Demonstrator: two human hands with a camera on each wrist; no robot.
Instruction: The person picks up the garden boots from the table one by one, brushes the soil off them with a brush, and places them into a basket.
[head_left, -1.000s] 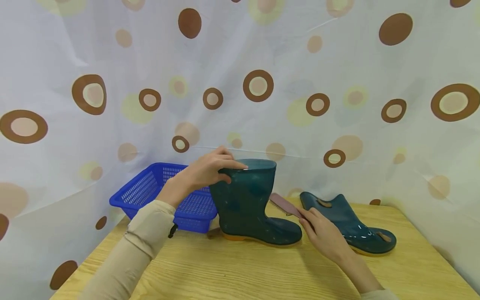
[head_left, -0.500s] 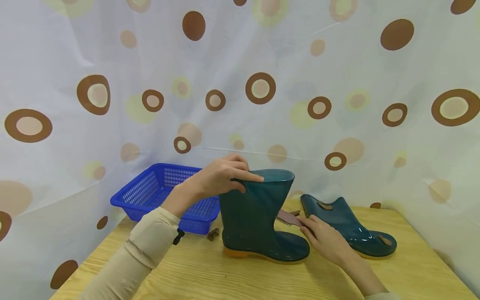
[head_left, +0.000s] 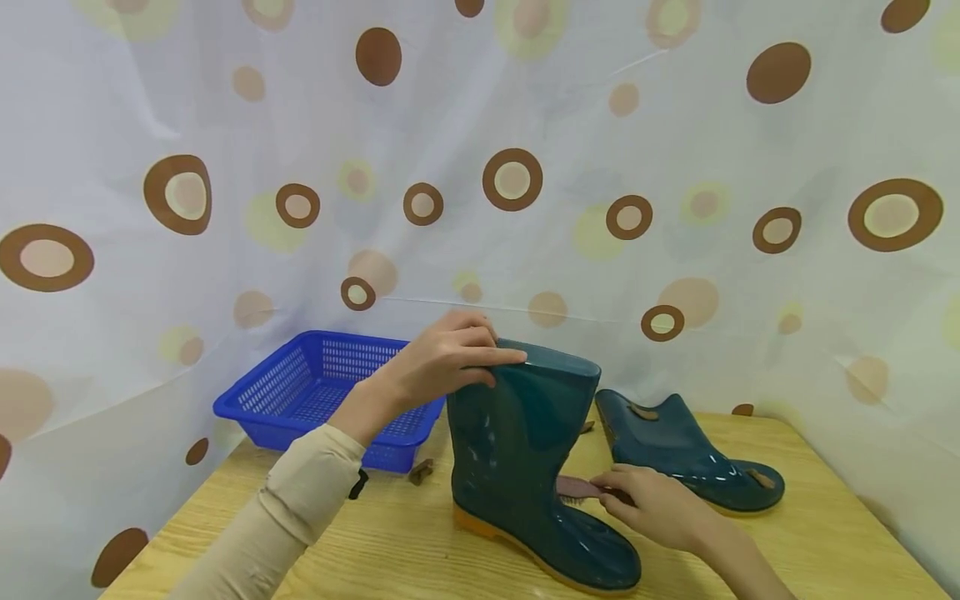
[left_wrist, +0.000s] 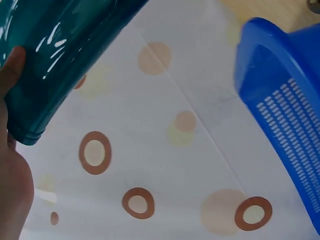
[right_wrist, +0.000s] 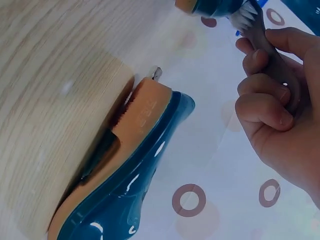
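Observation:
In the head view, my left hand (head_left: 450, 354) grips the top rim of a dark green rubber boot (head_left: 510, 450) with a tan sole, thumb on the outside of the shaft. The boot stands with its toe angled toward the near right. My right hand (head_left: 652, 504) holds a scrub brush (head_left: 576, 488) by its handle, bristles facing down, at the boot's ankle just above the foot. In the right wrist view the fingers curl round the brush handle (right_wrist: 270, 60) and pale bristles show. The left wrist view shows the boot shaft (left_wrist: 55, 55) beside my thumb.
A second green boot (head_left: 667, 442) stands at the right, with brown pieces (head_left: 643, 412) on its shaft and toe. A blue perforated basket (head_left: 258, 421) is at the left. Brown scraps (head_left: 422, 472) lie on the wooden table (head_left: 390, 542). A dotted curtain (head_left: 480, 100) hangs behind.
The gripped boot has come nearer and to the right, its toe turned toward the front. The brush has moved down from beside the shaft to the ankle. The second boot has stayed put.

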